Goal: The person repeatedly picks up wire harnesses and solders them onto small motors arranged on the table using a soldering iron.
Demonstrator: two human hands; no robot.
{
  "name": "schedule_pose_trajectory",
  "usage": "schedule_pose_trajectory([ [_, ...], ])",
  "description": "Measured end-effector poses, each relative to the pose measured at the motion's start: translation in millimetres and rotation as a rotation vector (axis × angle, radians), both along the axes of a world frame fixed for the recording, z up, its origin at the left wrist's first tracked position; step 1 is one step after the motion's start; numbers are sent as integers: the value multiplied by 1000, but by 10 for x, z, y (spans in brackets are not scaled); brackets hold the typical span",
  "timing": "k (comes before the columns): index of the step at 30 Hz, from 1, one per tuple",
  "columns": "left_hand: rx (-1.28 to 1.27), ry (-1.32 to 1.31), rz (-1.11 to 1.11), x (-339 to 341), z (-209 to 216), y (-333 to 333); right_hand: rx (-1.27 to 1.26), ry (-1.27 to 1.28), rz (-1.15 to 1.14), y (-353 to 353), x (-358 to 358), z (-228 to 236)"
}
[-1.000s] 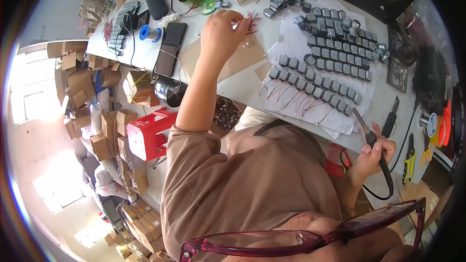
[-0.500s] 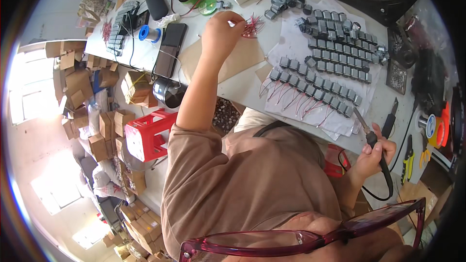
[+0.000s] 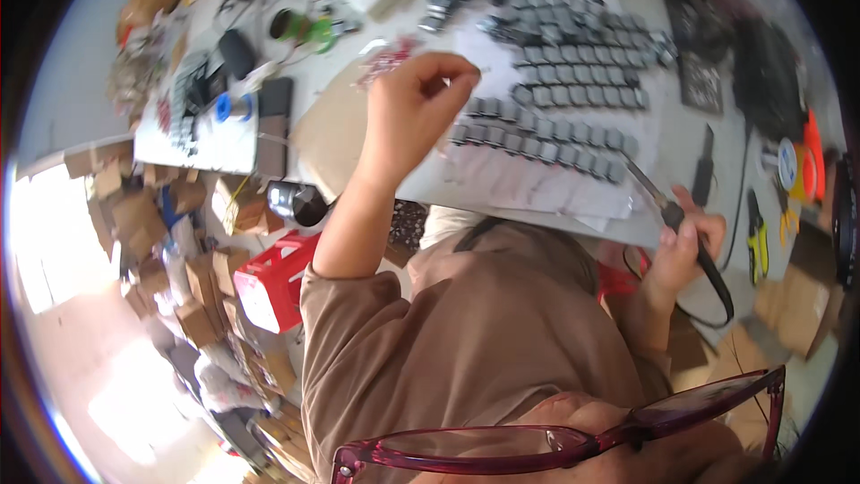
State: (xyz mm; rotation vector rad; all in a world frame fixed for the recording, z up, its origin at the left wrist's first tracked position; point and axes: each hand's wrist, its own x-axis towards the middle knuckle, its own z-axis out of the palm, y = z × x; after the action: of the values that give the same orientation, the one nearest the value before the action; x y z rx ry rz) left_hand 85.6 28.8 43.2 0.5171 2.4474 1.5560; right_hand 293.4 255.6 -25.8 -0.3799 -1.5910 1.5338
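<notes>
My left hand (image 3: 414, 112) is raised over the surface (image 3: 340, 125), its fingers (image 3: 448, 72) curled in toward the thumb so that the tips nearly meet. Whether something small is pinched between them I cannot tell; nothing shows clearly there. Those fingertips hang just beside the near rows of small grey components (image 3: 555, 99), which lie in neat lines on sheets of white paper (image 3: 546, 188), thin wire leads trailing from the nearest row toward me. A little heap of red-tipped parts (image 3: 385, 58) lies just beyond my knuckles.

My right hand (image 3: 685, 246) sits low at the near edge of the surface, fingers clenched around the dark handle of a soldering iron (image 3: 667, 211). Its slim metal tip points up and away from me, ending close to the last component of the nearest row. The iron's black cord (image 3: 717, 282) loops down past my wrist.

Farther off to the left lie a black phone (image 3: 273, 112), a blue reel (image 3: 231, 108) and a green spool of wire (image 3: 300, 27). A red box (image 3: 273, 282) stands below the surface beside my left elbow, with cardboard cartons (image 3: 143, 224) piled on the floor.
</notes>
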Motion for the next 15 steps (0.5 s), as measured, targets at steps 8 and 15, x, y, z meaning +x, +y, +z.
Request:
schedule_pose_trajectory([
  [8, -43, 406, -315, 839, -472, 526, -64, 10, 95, -11, 97, 30],
  [15, -48, 448, -213, 930, -630, 591, -46, -10, 193, -69, 150, -10],
])
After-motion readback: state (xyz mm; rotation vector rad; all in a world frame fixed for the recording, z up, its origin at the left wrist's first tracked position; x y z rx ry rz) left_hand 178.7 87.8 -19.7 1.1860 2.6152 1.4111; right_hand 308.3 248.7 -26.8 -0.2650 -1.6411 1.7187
